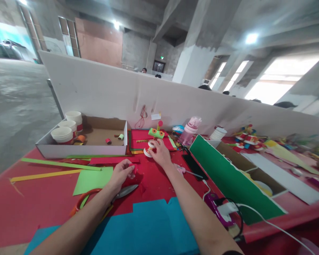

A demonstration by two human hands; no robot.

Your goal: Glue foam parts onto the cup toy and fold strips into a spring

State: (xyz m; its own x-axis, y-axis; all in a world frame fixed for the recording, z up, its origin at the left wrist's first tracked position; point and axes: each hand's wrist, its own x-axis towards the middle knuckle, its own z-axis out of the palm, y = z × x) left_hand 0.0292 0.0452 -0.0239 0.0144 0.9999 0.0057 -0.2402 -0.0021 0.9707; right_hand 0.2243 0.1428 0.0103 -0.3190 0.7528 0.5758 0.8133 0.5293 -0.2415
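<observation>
My right hand (159,152) has its fingers closed round a small red and white paper-cup piece (148,152) near the middle of the table. Just above that hand stands a green paper figure head (156,133) with orange round eyes and a coiled piece topped by a red disc. Lower and to the left, my left hand (123,172) pinches a small pinkish-red piece (134,170) between thumb and fingers. Under my left forearm lie orange-handled scissors (126,191), their blades pointing right. Light green paper (93,180) lies left of that hand.
A shallow box (82,150) with paper cups stands at the back left. Blue paper (149,226) lies in front. To the right are a phone (192,165), a glue gun (180,169), a pink bottle (190,130), a green-sided box (228,177) and a purple power strip (215,209) with cables.
</observation>
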